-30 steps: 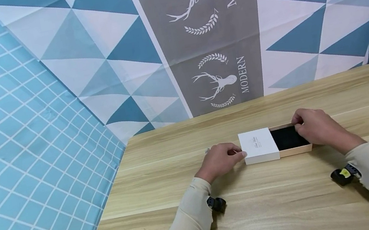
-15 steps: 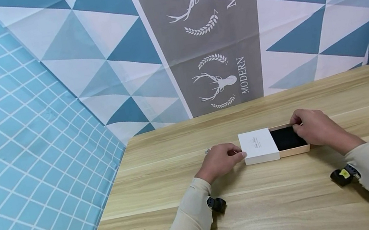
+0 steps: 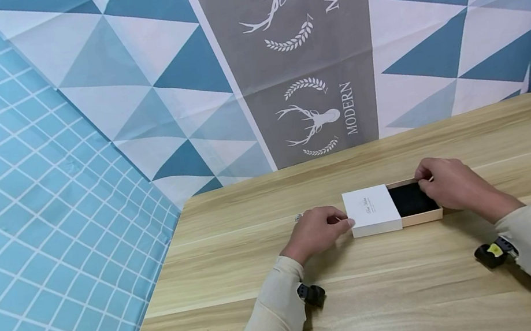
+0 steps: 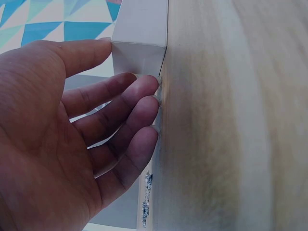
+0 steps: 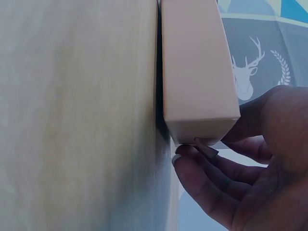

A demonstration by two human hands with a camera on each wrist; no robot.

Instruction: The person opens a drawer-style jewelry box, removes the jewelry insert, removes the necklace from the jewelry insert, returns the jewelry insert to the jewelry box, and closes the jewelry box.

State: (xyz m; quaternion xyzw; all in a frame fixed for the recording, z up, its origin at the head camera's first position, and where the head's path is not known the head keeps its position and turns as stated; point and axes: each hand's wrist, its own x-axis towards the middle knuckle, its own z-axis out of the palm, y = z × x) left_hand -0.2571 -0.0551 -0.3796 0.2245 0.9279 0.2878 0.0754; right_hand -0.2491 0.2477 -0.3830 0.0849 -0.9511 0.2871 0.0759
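A white box sleeve with small print on top lies flat on the table. A peach-coloured drawer with a black insert sticks out of its right end. My left hand is at the sleeve's left end, thumb tip touching the corner, the other fingers loosely bent beside the end face. My right hand holds the drawer's outer end, its thumb over the insert side. In the right wrist view, the fingers curl behind the end, beside a small pull tab.
A small sparkly item lies on the wooden table just behind my left hand; it also shows in the left wrist view as a silvery piece. Patterned cloth hangs behind the table's far edge, with blue checked cloth at left.
My right hand has moved slightly left, and the drawer has slid a little further into the sleeve. The left hand and the sleeve have stayed nearly still.
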